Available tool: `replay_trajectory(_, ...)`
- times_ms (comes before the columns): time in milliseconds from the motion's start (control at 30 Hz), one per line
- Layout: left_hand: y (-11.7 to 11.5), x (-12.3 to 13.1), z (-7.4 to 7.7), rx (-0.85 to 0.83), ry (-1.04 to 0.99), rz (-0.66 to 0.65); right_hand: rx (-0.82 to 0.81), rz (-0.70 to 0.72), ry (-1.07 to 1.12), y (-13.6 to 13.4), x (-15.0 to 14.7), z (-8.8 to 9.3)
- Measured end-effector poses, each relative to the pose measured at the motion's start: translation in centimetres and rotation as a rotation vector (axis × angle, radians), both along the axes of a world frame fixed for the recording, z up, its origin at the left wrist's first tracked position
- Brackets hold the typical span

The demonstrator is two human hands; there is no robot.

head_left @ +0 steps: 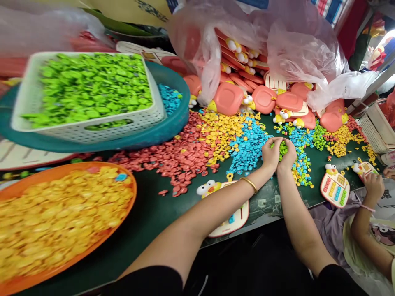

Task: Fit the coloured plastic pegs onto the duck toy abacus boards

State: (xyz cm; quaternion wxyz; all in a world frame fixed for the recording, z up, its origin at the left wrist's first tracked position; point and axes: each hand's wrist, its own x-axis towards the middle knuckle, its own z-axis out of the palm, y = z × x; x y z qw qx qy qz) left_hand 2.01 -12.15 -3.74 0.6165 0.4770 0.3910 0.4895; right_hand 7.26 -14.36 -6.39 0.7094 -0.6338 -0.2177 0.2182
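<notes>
My left hand (270, 153) and my right hand (287, 155) are cupped together around a heap of small green pieces (282, 149). They are over the far part of the dark green table, at the right edge of a pile of blue pieces (248, 144). A gold bangle circles my left wrist. Beneath my left forearm lies a cream toy board (239, 220) with big duck eyes, partly hidden. Yellow pieces (220, 129) and red pieces (188, 154) spread out to the left of the blue ones.
An orange basin (133, 193) of yellow pieces stands front left. Behind it, a white basket (105, 133) of green pieces rests on a teal basin (182, 107). Red duck boards (228, 98) and plastic bags lie at the back. At right, another person's hand (374, 186) touches a small board (368, 167).
</notes>
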Motion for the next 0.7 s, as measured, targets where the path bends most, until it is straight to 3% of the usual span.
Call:
replay_trajectory(133, -0.1, -0.3, -0.5, 0.038, 0.014, -0.001, 0.019, -0.186, 0.139, 0.6, -0.9, -0.2)
replay_trajectory(300, 0.4, -1.2, 0.3, 0.150, 0.010, -0.138, 0.065, -0.125, 0.173, 0.5, -0.2, 0.1)
replay_trajectory(467, 3.0, -3.7, 2.3, 0.321, 0.160, -0.348, 0.054, 0.103, -0.011, -1.2, 0.2, 0.6)
replay_trajectory(600, 6.8, -9.7, 4.0, 0.511, 0.357, -0.501, -0.098, 0.340, -0.463, -4.7, 0.7, 1.5)
replay_trajectory(633, 7.8, -11.9, 4.5, 0.557, 0.375, -0.441, -0.132, 0.367, -0.581, -5.8, 0.8, 1.5)
replay_trajectory(700, 10.0, -16.9, 5.3, 0.569, 0.416, -0.041, -0.179, 0.357, -0.784, -8.2, 0.6, 1.2)
